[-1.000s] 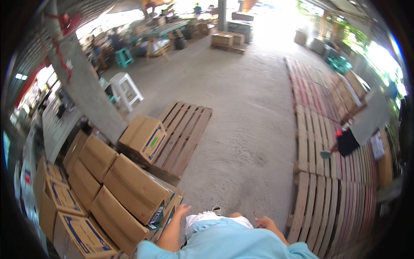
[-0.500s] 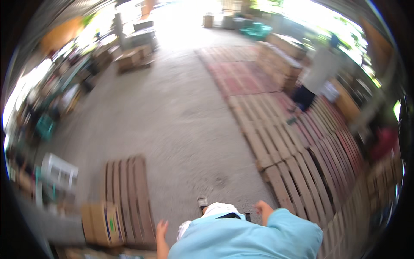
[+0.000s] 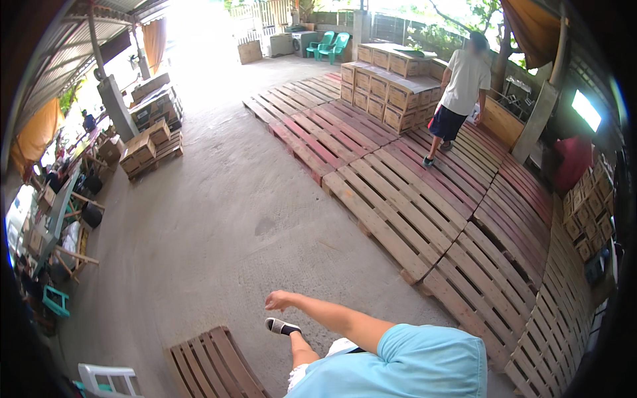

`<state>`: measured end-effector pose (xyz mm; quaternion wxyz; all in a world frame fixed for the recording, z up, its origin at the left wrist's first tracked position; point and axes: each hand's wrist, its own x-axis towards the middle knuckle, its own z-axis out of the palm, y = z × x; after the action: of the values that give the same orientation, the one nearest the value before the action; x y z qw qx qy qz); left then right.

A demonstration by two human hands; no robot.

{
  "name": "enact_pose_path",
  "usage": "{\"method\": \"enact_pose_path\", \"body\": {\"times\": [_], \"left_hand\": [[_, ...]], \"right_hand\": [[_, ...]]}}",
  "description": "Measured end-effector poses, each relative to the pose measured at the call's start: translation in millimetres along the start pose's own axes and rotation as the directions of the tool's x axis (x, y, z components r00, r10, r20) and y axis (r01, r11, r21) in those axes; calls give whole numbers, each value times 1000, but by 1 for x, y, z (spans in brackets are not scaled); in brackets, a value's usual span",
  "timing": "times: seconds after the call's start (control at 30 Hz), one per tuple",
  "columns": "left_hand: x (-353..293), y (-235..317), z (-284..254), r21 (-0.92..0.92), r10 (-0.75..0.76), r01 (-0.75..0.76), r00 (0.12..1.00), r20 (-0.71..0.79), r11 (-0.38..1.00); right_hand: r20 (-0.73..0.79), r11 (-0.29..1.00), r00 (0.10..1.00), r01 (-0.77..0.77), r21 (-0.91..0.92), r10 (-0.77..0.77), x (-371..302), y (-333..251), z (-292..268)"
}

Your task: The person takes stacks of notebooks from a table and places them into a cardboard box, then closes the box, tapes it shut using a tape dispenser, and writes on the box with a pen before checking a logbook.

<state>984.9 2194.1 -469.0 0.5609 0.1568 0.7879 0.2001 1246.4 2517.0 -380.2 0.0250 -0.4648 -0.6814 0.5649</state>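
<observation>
My right hand [image 3: 279, 300] swings across the front of my body, above the concrete floor [image 3: 219, 239]. Its fingers look loosely bent and apart, and nothing shows in them. The arm comes out of a light blue sleeve. Just below the hand, my foot in a light sandal [image 3: 283, 326] is stretched forward in a step. Closest to it on the floor is a brown wooden pallet [image 3: 215, 365], cut off by the lower edge. My left hand is out of the picture.
A platform of wooden pallets [image 3: 391, 212] runs along the right. On it, a person in a white shirt [image 3: 466, 83] walks beside stacked cardboard boxes [image 3: 378, 89]. More boxes [image 3: 138, 151] stand on a pallet at the left, near a cluttered table [image 3: 56, 212]. A white chair [image 3: 109, 379] stands lower left.
My view has turned and shifted; the pallet platform takes up more of it. My right hand has swung left across my body, and my left hand has gone out of sight.
</observation>
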Motion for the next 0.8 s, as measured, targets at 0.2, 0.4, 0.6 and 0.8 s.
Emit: {"method": "enact_pose_path", "body": {"times": [0.2,0.4,0.6,0.8], "left_hand": [[131,198,-43,24,135,-137,988,72,990],[208,527,-74,-24,786,-807,567,247,590],[-27,885,-33,-386,601,-902,-420,680,-193],[0,1072,-76,-920,269,-379,-900,343,-97]], "right_hand": [[-10,983,997,-80,-166,80,147,4,-108],[-299,818,838,-528,-229,457,226,78,-227],[-373,647,537,-696,310,757,217,166,-274],[-172,388,349,-805,449,921,349,128,-374]]}}
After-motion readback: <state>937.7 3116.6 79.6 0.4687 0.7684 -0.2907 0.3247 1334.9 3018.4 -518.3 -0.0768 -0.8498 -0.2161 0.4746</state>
